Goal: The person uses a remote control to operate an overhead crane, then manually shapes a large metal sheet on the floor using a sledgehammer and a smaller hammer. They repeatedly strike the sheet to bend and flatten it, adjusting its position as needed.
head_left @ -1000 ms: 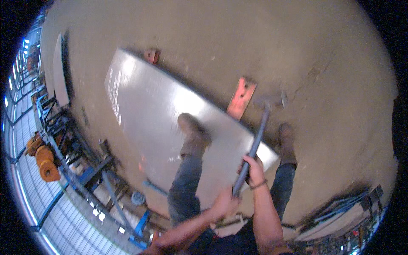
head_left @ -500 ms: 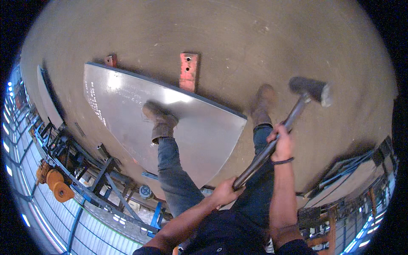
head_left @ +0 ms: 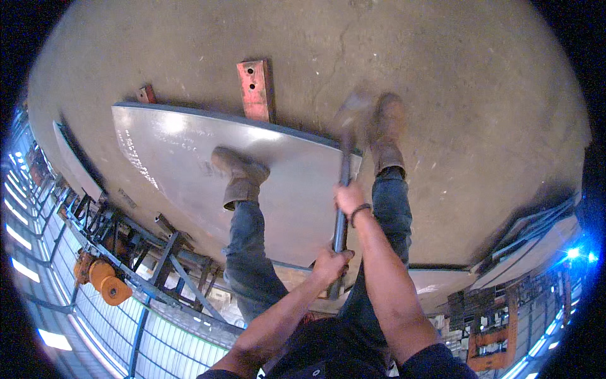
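Both my hands grip a sledgehammer (head_left: pixel 341 234) by its long dark handle. My left hand (head_left: pixel 331 263) is wrapped round the handle near its lower end. Farther up, my right hand (head_left: pixel 350 197), with a dark band at the wrist, closes round the shaft. The hammer's head is smeared by motion, beyond the right corner of a large grey steel plate (head_left: pixel 189 189); whether it touches anything I cannot tell. My left boot (head_left: pixel 238 169) stands on the plate, and my right boot (head_left: pixel 387 129) is on the floor beside it.
At the plate's far edge lie a red steel block (head_left: pixel 254 101) with two holes and a smaller red block (head_left: pixel 146 94). More sheets (head_left: pixel 530 246) lie at the right. An orange machine part (head_left: pixel 104 281) and dark frames stand at the left; bright blue light shines at the far right.
The hammer has swung leftward from the right, its head now near the plate's right corner. Both hands moved with it, my right hand left and my left hand slightly up. The view has shifted.
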`<action>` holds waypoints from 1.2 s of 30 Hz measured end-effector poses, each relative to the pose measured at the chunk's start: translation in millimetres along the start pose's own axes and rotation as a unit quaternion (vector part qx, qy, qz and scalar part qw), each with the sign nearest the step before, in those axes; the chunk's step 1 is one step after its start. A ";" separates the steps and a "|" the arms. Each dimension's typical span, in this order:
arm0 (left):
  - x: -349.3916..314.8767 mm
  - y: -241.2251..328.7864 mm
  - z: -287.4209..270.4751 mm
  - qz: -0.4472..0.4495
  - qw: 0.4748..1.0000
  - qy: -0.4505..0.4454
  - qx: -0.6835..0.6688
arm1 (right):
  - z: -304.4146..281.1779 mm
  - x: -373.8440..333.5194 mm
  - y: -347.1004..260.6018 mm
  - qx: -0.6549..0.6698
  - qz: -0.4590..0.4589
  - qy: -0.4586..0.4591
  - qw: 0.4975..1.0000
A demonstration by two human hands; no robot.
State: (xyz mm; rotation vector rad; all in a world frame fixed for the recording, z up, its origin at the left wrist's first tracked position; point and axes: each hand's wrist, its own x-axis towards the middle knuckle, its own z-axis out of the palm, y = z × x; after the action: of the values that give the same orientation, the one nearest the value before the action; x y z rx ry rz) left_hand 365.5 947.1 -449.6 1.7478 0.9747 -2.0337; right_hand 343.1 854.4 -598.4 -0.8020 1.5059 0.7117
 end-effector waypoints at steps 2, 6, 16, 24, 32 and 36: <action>-3.4 -22.3 -6.2 0.025 0.999 0.023 0.030 | 20.7 7.3 18.8 -0.027 -0.014 -0.030 0.999; -27.0 16.0 -5.4 0.090 0.994 -0.007 0.056 | 21.3 4.0 18.4 0.011 -0.104 0.029 0.994; 169.8 137.4 -168.0 0.207 0.634 0.189 0.721 | -92.2 42.2 -160.8 0.065 -0.016 -0.047 0.997; 302.5 162.3 -176.1 0.214 0.488 0.150 0.833 | -168.3 64.3 -188.5 0.279 0.131 -0.162 0.937; 311.3 162.5 -162.7 0.199 0.524 0.176 0.809 | -181.4 72.2 -161.6 0.233 0.106 -0.111 0.960; 263.7 132.4 -166.9 0.234 0.581 0.200 0.754 | -175.2 73.0 -146.6 0.232 0.093 -0.124 0.960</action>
State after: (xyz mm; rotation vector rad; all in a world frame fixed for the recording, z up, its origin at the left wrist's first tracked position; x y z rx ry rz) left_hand 514.1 1013.8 -746.9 2.6206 -1.7270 -1.9602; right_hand 361.0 621.7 -653.6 -0.2081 1.4486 0.5401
